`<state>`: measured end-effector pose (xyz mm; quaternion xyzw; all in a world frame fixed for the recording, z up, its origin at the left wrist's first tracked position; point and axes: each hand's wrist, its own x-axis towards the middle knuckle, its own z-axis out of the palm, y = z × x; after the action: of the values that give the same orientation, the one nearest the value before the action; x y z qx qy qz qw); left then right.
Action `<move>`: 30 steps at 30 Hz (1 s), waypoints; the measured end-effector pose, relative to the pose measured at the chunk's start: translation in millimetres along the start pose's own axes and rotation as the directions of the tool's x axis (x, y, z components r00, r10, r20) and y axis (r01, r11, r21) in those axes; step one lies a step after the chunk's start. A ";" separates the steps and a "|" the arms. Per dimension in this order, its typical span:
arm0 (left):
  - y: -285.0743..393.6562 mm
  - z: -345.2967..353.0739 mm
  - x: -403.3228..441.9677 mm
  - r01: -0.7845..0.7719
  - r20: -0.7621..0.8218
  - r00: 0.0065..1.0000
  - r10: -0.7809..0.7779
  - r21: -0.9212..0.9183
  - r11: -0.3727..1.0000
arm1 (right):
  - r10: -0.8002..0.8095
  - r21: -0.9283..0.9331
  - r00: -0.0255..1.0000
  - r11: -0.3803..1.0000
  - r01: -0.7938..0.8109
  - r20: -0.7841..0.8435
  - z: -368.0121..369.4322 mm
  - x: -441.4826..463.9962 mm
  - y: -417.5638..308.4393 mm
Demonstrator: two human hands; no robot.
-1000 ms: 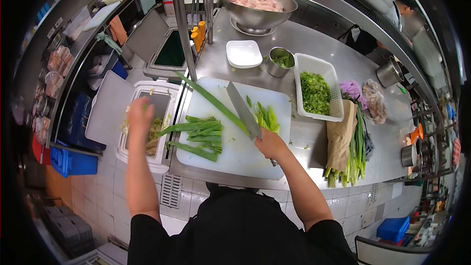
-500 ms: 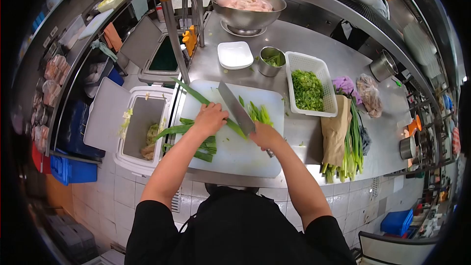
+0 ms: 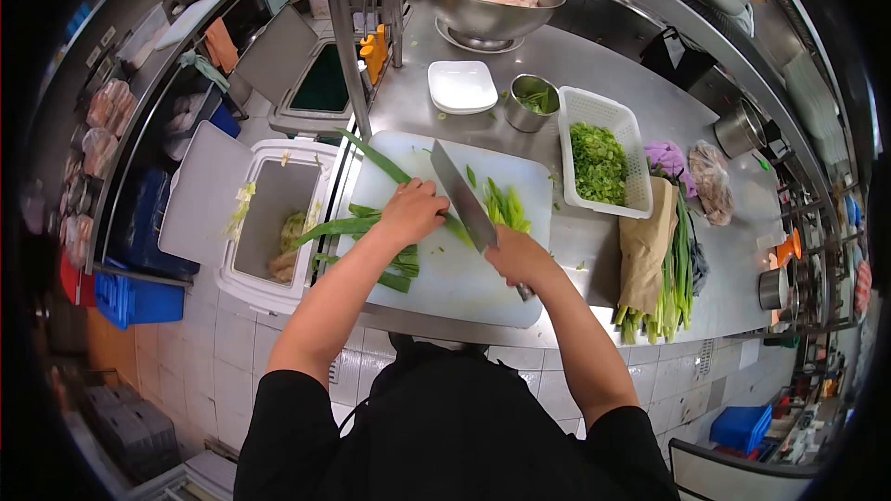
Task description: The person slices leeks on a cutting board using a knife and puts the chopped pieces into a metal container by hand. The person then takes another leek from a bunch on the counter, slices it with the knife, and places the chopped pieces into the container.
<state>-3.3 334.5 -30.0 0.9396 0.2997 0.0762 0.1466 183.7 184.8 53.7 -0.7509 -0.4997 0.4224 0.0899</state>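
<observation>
On the white cutting board, my left hand presses with bent fingers on a long green leek leaf. My right hand is wrapped around the handle of a large kitchen knife, its broad blade slanting up and left. The blade is beside the leaf's right end, close to my left fingers; whether it touches the leaf I cannot tell. Cut green pieces lie right of the blade. More flat leek leaves rest under and beside my left forearm, some reaching over the board's left edge.
An open bin with scraps stands left of the board. Behind are white square dishes, a metal cup and a bowl of pale meat. At right are a basket of chopped greens and paper-wrapped green stalks.
The camera view has shifted, so the table's things appear slightly further right and higher. Relative to the board, my hands and the knife have barely moved.
</observation>
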 end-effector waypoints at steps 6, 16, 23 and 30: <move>2.7 1.9 -1.6 0.018 0.009 1.000 -0.018 -0.027 0.999 | -0.032 0.010 0.995 0.999 0.033 -0.098 21.0 22.4 7.2; 11.0 9.7 -6.5 -0.015 0.006 1.000 0.015 -0.002 1.000 | -0.043 0.038 0.994 0.998 0.047 -0.105 20.1 27.7 8.4; 13.1 15.9 -9.1 -0.055 -0.076 0.996 0.051 -0.053 0.997 | -0.136 -0.145 0.970 0.984 0.108 -0.200 52.4 35.1 30.0; 13.5 23.7 -13.0 -0.089 -0.136 0.988 0.073 -0.110 0.990 | 0.003 0.081 0.999 0.997 0.000 -0.032 16.3 -0.9 -6.6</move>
<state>-1.0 310.9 -48.8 0.9338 0.2654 0.1614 0.1776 167.2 182.5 47.6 -0.7537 -0.4802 0.4301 0.1279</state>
